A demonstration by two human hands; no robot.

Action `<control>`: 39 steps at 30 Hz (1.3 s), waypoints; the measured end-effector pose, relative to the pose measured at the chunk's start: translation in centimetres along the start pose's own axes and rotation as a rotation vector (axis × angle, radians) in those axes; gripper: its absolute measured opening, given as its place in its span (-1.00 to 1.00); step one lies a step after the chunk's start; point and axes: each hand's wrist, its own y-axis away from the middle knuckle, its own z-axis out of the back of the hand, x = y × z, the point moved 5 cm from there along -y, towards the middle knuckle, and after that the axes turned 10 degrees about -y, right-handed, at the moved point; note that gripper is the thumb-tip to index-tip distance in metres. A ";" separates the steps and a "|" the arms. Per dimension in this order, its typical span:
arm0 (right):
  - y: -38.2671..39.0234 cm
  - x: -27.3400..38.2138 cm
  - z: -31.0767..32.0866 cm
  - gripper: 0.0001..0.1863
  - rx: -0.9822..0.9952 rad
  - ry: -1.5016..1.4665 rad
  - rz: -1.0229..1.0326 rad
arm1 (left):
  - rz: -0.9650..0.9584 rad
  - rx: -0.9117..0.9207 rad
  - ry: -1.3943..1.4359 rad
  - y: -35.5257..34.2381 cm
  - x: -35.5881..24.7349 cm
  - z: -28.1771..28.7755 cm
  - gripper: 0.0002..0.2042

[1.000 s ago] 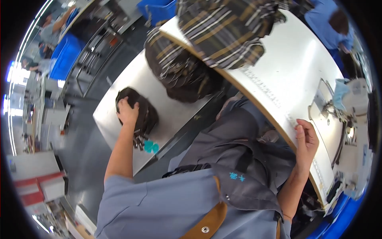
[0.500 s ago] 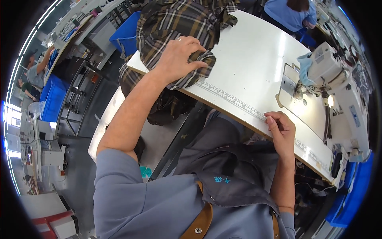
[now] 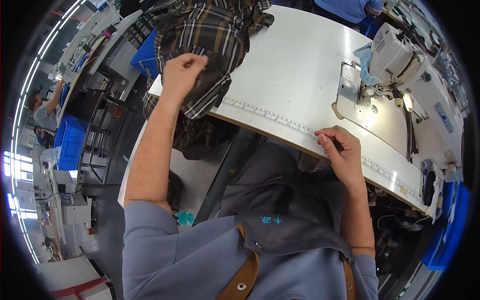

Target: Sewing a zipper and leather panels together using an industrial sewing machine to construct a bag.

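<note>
A heap of brown, black and white plaid cloth (image 3: 215, 35) lies on the left end of the white sewing table (image 3: 295, 60) and hangs over its edge. Over this heap is my left hand (image 3: 181, 75), its fingers curled and closed; whether they pinch any cloth is hidden. My right hand (image 3: 342, 150) rests at the table's near edge by the printed ruler strip (image 3: 270, 116). Its thumb and fingertips are pressed together, and anything between them is too small to make out. To the right of that hand stands a white sewing machine (image 3: 395, 55) with its lamp lit.
A pale blue face mask (image 3: 366, 62) hangs on the machine. Blue bins stand behind the cloth (image 3: 145, 55), at far left (image 3: 71, 142) and at right (image 3: 450, 225). A co-worker in blue (image 3: 345, 7) sits across the table; another person (image 3: 46, 112) is at far left.
My left hand has lifted off the cloth's near edge and drawn left, its spread fingers now closed. My right hand keeps its pinch by the ruler strip. The whole view has shifted slightly.
</note>
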 end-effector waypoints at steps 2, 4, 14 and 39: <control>0.0 0.1 0.0 -0.84 -0.001 -0.012 0.021 | 0.055 -0.288 0.333 -0.9 -0.3 2.6 -0.85; 0.0 0.2 0.1 -0.84 0.002 -0.003 0.029 | 0.010 -0.356 0.508 -1.1 -2.2 4.3 -0.88; 1.4 0.6 2.2 -0.86 -0.074 0.109 0.111 | -0.306 0.456 0.442 7.6 -16.6 -16.7 -0.63; 2.0 0.6 8.5 -0.59 0.007 0.851 0.277 | -1.100 0.278 -0.663 11.9 -18.6 -22.8 -0.55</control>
